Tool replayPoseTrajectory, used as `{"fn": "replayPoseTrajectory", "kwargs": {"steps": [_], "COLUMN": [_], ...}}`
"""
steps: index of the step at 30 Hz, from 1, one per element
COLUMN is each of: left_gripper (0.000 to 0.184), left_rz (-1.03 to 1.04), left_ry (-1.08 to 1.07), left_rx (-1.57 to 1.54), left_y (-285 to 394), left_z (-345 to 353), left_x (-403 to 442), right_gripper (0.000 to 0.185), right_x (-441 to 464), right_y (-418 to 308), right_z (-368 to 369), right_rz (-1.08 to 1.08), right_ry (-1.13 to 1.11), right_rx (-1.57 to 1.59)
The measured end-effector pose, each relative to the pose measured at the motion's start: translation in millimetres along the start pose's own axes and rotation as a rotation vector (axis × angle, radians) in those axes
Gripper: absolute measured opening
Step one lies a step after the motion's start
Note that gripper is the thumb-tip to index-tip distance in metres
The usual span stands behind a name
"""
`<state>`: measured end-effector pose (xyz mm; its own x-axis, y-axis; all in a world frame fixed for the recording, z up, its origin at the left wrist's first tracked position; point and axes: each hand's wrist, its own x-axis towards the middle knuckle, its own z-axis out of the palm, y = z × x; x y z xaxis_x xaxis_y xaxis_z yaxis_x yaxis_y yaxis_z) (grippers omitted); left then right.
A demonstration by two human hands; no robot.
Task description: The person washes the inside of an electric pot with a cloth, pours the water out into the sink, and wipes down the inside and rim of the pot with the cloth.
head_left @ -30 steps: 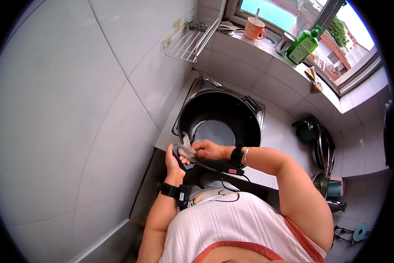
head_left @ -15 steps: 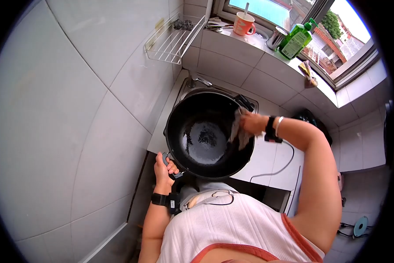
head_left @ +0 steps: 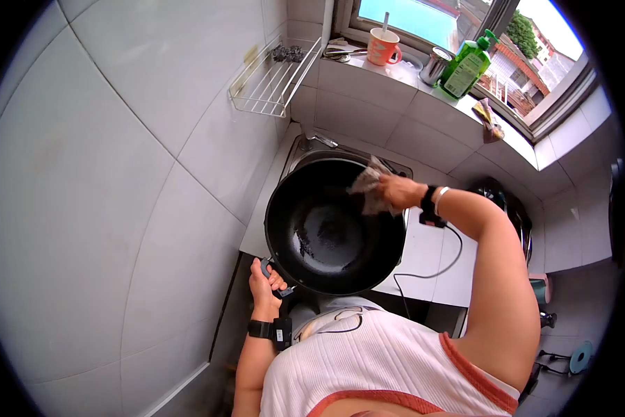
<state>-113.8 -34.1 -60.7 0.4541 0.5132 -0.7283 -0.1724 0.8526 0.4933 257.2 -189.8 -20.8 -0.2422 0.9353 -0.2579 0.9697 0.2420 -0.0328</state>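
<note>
A large black wok [head_left: 312, 257] is held over the sink, tilted toward me, with wet, shiny patches on its inner bottom. My left hand [head_left: 265, 283] is closed around the wok's near side handle [head_left: 284, 290]. At the far right inside of the rim, my right hand [head_left: 398, 192] grips a crumpled greyish-brown cloth [head_left: 369, 182]. The cloth lies against the upper right wall of the wok. Its far handle is mostly hidden behind the cloth and hand.
Behind the wok are the sink's metal edge [head_left: 302, 149] and a faucet [head_left: 321, 140]. A wire rack [head_left: 274, 87] hangs on the left wall. The windowsill holds an orange mug [head_left: 382, 47], a metal cup [head_left: 434, 66], a green pump bottle [head_left: 465, 69] and a folded rag [head_left: 489, 119].
My right hand has moved the cloth up and left along the wok's inner wall. The wok and my left hand sit slightly lower in view.
</note>
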Motion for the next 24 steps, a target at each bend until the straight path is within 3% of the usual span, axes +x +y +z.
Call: {"fn": "replayPoseTrajectory", "kwargs": {"steps": [3,5,7,9,12,14,19,20,21,23,24], "left_gripper": [0.04,0.04,0.04,0.04,0.04,0.041,0.04,0.04,0.04,0.04,0.039], "left_rz": [0.017,0.01,-0.003,0.0,0.013,0.047,0.092,0.089,0.088,0.098,0.109], "left_ry": [-0.039,-0.037,-0.032,-0.027,-0.003,0.021,0.03,0.02,0.01,0.013,0.021], "left_rx": [-0.002,0.001,0.01,0.022,0.028,0.04,0.05,0.043,0.034,0.037,0.039], "left_y": [-1,1,1,0,-2,-4,-6,-6,-7,-8,-9], "left_z": [0,2,2,0,-1,-4,-3,-4,-5,-6,-6], "left_x": [1,0,1,3,1,-1,-3,-2,-2,-4,-5], "right_gripper": [0.018,0.018,0.017,0.016,0.019,0.032,0.032,0.032,0.034,0.037,0.038], "right_x": [-34,-43,-48,-39,-12,5,-15,-25,-34,-54,-62], "right_y": [-30,-35,-15,7,36,42,25,11,14,-15,-31], "right_z": [8,4,4,-6,-7,20,43,44,62,62,66], "right_rz": [0.045,0.391,0.464,0.633,0.751,0.772,0.846,0.906,0.944,1.052,1.046], "right_ry": [0.025,-0.091,0.253,0.505,0.499,0.516,0.484,0.546,0.488,0.437,0.548], "right_rx": [0.332,0.571,0.663,0.583,0.448,0.356,0.3,0.465,0.475,0.797,1.01]}}
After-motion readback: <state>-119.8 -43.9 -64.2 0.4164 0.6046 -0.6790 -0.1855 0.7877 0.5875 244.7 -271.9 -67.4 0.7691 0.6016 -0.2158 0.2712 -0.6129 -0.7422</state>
